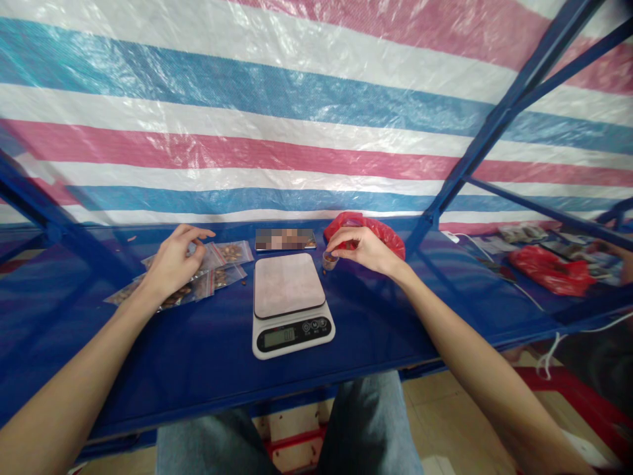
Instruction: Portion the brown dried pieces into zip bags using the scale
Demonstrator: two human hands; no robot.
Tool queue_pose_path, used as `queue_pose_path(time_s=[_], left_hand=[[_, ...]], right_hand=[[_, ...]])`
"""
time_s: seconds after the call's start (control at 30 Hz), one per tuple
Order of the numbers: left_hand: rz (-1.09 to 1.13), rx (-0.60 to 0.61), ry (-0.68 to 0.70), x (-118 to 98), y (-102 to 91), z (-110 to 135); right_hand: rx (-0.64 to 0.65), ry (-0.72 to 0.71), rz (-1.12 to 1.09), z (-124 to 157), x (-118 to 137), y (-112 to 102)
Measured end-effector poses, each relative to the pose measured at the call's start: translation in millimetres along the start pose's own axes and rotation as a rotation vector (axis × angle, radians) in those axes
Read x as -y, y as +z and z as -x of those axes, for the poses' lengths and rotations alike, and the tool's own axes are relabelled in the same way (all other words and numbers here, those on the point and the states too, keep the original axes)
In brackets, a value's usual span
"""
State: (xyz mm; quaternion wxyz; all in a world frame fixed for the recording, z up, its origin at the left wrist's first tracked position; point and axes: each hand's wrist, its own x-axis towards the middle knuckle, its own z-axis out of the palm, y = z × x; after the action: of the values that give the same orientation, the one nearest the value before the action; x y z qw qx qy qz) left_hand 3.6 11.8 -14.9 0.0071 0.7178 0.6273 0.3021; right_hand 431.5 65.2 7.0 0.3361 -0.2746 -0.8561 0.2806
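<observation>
bags (232,253) of brown pieces, clear with red strips, lie overlapping on the counter (198,369) left of the white scale (289,284); we judge these already filled, though we cannot count them under our left hand (180,260). its fingers are bent and loosely parted over the bags; whether they grip one, we cannot tell. a loose piece (244,283) lies just left of the scale. the display (279,338) on the scale's front seems to read zero, so we take it that nothing is being weighed. a phone (285,239) lies just behind the scale. right of the scale stands a small clear cup (330,262) with brown pieces, which we judge left to bag. our right hand (334,249) has its fingertips close together at the rim; whether they pinch it or a piece, we cannot tell. farther right of the scale sits a red bag (393,243), its contents mostly hidden.
</observation>
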Motion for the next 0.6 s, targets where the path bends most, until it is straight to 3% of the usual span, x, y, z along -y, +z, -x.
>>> queue_pose_path(time_s=[0.2, 0.4, 0.6], left_hand=[[-0.004, -0.009, -0.003, 0.3, 1.5, -0.2], [0.0, -0.018, 0.013, 4.5, 2.5, -0.6], [-0.013, -0.009, 0.016, 5.3, 3.5, -0.7]], right_hand=[[-0.055, 0.03, 0.073, 0.2, 3.7, 4.0], [0.185, -0.166, 0.392, 2.7, 15.0, 17.1], [0.253, -0.2, 0.598, 6.4, 19.5, 19.6]])
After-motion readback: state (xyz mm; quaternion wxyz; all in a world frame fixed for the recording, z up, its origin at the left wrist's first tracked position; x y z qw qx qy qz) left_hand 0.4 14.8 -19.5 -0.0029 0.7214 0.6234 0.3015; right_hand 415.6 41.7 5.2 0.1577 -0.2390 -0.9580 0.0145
